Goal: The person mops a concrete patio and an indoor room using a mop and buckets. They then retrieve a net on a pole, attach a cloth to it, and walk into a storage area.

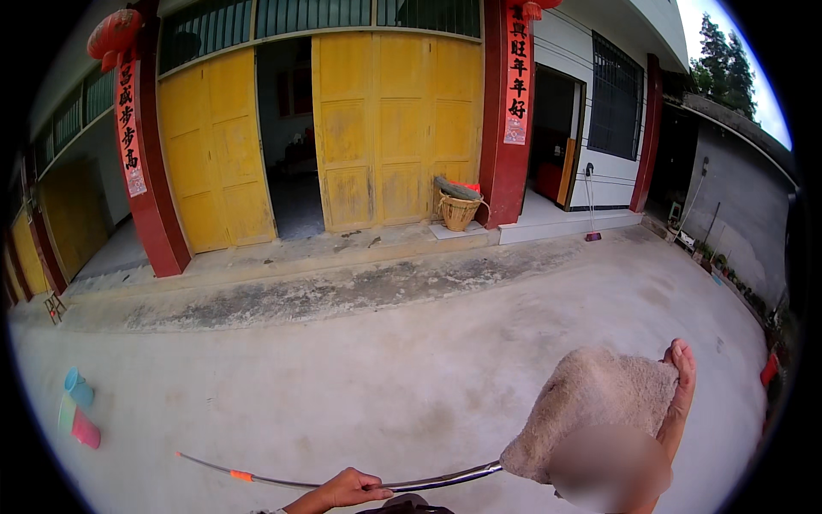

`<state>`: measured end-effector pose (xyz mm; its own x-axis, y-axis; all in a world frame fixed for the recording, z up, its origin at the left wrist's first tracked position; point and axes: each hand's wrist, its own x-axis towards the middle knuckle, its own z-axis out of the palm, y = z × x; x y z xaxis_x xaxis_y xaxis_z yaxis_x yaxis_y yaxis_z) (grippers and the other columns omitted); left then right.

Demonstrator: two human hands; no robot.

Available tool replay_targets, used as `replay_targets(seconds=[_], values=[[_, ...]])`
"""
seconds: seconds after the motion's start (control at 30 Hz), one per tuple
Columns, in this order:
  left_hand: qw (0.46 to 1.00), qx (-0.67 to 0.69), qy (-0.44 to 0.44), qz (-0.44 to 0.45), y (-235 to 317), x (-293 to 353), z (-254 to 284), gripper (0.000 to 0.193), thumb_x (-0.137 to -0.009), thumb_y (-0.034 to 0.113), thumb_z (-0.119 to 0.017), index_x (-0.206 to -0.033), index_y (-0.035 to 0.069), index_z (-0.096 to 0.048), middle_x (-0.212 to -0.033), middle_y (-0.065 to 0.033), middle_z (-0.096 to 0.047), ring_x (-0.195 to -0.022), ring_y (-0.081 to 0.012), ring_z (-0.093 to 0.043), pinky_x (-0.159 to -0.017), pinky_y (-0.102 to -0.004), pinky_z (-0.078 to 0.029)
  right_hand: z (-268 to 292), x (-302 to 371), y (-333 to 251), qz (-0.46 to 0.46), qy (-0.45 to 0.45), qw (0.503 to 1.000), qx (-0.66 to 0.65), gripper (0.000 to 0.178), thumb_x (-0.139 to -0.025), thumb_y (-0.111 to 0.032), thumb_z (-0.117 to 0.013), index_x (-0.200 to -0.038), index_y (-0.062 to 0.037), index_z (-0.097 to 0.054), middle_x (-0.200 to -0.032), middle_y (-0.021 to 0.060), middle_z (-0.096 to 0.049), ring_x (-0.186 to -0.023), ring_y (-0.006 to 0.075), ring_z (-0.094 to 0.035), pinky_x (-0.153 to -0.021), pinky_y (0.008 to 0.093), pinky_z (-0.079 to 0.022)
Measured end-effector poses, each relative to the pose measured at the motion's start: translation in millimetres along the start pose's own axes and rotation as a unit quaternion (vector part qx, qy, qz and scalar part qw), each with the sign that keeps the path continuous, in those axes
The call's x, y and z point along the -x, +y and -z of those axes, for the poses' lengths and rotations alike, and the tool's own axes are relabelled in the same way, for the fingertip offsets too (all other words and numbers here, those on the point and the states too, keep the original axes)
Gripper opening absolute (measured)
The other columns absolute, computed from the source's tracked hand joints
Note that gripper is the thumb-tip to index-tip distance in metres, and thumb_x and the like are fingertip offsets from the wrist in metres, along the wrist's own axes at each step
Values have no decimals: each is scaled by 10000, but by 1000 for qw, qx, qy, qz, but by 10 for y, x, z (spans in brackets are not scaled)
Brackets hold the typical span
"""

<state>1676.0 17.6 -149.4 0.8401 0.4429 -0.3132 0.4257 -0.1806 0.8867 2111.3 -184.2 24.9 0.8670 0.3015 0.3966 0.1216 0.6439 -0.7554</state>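
My left hand (349, 488), at the lower edge, is closed round a thin silver metal pole (445, 478) with an orange band (241, 475) and an orange tip. The pole looks bent and runs from the left to the edge of a fluffy beige cloth (591, 394). Whether the two are joined is hidden. On the right, my right hand (682, 360) pinches the cloth's upper right corner, so that it spreads beneath and left of the fingers. A blurred patch covers the cloth's lower part and some of my right forearm.
A blue bucket (79, 388) and a pink and green one (84, 428) are on the concrete at left, with a small stool (54, 307) beyond. A low step (342, 250) fronts yellow doors (398, 128). A wicker basket (458, 212) and a broom (592, 236) stand there.
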Motion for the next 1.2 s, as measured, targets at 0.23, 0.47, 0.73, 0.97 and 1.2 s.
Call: replay_targets(seconds=[0.23, 0.47, 0.73, 0.97, 1.2], values=[[998, 6, -70, -3, 368, -1519, -202, 346, -832, 299, -607, -631, 33, -515, -528, 31, -326, -537, -69, -291, -499, -237, -283, 1585, -1580, -240, 124, 79, 984, 102, 70, -834, -122, -597, -805, -96, -539, -547, -83, -346, -456, 19, -253, -428, 182, -232], [993, 15, -115, -14, 1556, -3175, -318, 342, -847, 318, -583, -640, 48, -550, -522, 43, -379, -529, -52, -330, -502, -228, -290, 1842, -2836, 212, 80, 98, 875, 467, 138, -853, -181, -583, -852, -44, -566, -637, -73, -454, -559, 27, -390, -502, 186, -314], [960, 2, -250, -129, 2979, -5509, -1303, 436, -859, 414, -557, -638, 40, -529, -567, 49, -413, -544, -40, -349, -496, -215, -310, 2967, -3131, 1039, -39, 182, 953, 237, 396, -901, -336, -461, -1148, -28, -467, -1038, 47, -506, -934, 144, -468, -814, 303, -371], [951, -62, -228, -199, 3406, -6793, -2289, 478, -836, 449, -576, -637, 19, -515, -547, 26, -365, -544, -68, -320, -483, -233, -306, 3703, -3546, 180, 216, 176, 960, 17, 646, -898, -467, -411, -1356, -38, -261, -1331, 89, -371, -1211, 193, -363, -1008, 351, -290], [952, -34, -189, -236, 4488, -7973, -3316, 525, -807, 447, -612, -568, 8, -453, -480, -26, -326, -478, -116, -290, -434, -264, -310, 4572, -5182, 448, 180, 247, 934, 187, 626, -869, -394, -516, -1313, -14, -292, -1277, 124, -394, -1166, 249, -405, -965, 383, -338]])
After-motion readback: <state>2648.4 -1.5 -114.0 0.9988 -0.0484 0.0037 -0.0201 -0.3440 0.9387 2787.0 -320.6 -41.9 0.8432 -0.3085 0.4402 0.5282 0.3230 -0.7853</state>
